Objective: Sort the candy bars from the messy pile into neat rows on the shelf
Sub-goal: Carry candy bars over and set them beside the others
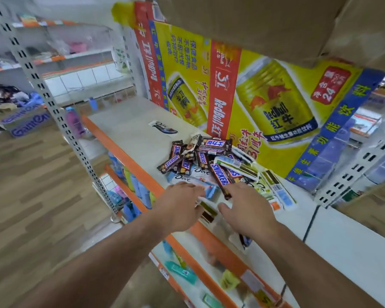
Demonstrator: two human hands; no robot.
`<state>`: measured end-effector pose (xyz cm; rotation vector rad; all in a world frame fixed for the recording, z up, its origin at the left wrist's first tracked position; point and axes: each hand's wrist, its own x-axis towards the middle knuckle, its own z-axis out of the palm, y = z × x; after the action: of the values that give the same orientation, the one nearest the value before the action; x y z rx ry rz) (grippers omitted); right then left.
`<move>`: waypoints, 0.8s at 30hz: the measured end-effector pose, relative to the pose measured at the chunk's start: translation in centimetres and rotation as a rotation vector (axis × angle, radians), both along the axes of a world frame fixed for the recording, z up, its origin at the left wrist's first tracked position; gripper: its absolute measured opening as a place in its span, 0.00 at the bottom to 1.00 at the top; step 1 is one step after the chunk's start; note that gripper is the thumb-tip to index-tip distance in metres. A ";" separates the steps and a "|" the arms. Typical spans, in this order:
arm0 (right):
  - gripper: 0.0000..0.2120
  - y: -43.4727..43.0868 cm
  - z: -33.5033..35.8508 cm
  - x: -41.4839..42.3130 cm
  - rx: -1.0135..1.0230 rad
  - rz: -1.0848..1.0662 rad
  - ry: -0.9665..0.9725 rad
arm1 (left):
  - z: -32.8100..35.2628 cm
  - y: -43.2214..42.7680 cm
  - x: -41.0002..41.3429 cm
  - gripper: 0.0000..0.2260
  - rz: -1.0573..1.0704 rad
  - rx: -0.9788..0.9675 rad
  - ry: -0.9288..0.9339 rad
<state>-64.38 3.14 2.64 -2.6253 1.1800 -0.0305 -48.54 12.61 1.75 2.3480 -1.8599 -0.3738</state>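
Two hands meet the near edge of the candy bar pile [209, 158] on the white shelf [129, 121]. The left hand [180, 203] rests loose-fingered on a pale blue Dove bar [182, 177], and the right hand [248, 207] spreads flat beside a Snickers bar [219, 176]. A lone Dove bar [163, 127] lies well apart, farther back.

Just beyond the left hand [180, 203], two pale wrappers [201, 172] are showing "Dove" in script. Just past the right hand [247, 207], the brown bars [219, 176] are reading "SNICKERS" (the top bar [215, 144] is carrying Chinese characters instead). Farther ahead of the left hand, a lone bar [163, 127] is also showing "Dove". Well beyond both hands, the yellow carton [276, 103] is displaying "RedBull", "红牛" and a red badge with "24".
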 end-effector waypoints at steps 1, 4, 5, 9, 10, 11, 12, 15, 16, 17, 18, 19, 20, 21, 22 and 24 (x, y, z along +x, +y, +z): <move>0.23 -0.4 -0.1 0.5 -0.004 -0.011 0.001 | -0.2 -0.7 0.6 0.18 -0.027 0.016 -0.004; 0.22 -1.3 -0.4 1.8 -0.003 -0.050 0.014 | -0.9 -2.5 2.3 0.15 -0.120 0.111 -0.033; 0.22 -1.5 -0.5 2.3 -0.002 -0.065 0.024 | -1.0 -3.0 2.9 0.14 -0.151 0.137 -0.043; 0.20 -2.2 -1.0 4.1 -0.017 -0.145 0.048 | -1.2 -5.0 4.6 0.12 -0.285 0.125 -0.066; 0.19 -2.4 -1.1 4.5 -0.016 -0.166 0.055 | -1.2 -5.3 4.9 0.13 -0.318 0.128 -0.068; 0.18 -2.6 -1.3 4.8 -0.013 -0.185 0.064 | -1.3 -5.6 5.3 0.15 -0.343 0.138 -0.061; 0.18 -2.8 -1.5 5.1 -0.010 -0.201 0.073 | -1.3 -5.9 5.6 0.17 -0.362 0.149 -0.052; 0.18 -3.0 -2.0 5.9 -0.007 -0.229 0.096 | -0.9 -6.2 6.0 0.18 -0.449 0.153 -0.080; 0.18 -2.8 -2.1 6.2 -0.008 -0.240 0.104 | -0.7 -6.2 6.0 0.16 -0.489 0.159 -0.112; 0.18 -2.7 -2.3 6.4 -0.011 -0.252 0.116 | -0.5 -6.1 5.9 0.16 -0.525 0.170 -0.143; 0.17 -2.6 -2.5 6.6 -0.012 -0.269 0.128 | -0.3 -6.0 5.9 0.16 -0.552 0.178 -0.161; 0.17 -2.6 -2.6 6.8 -0.007 -0.292 0.138 | -0.1 -5.9 5.9 0.16 -0.571 0.185 -0.172; 0.17 -2.5 -2.7 6.9 0.001 -0.321 0.146 | 0.0 -5.9 6.0 0.16 -0.587 0.185 -0.177; 0.17 -2.5 -2.7 6.9 0.008 -0.351 0.155 | 0.2 -5.9 6.1 0.16 -0.601 0.180 -0.178; 0.17 -2.5 -2.7 7.0 0.015 -0.373 0.160 | 0.2 -5.9 6.3 0.16 -0.614 0.182 -0.176; 0.19 -2.4 -2.5 7.0 0.032 -0.399 0.159 | 0.3 -5.8 6.5 0.17 -0.626 0.205 -0.159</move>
<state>-57.39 0.75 0.14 -2.3578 1.7254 0.1219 -42.06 6.78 2.07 1.8860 -2.7345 -0.4611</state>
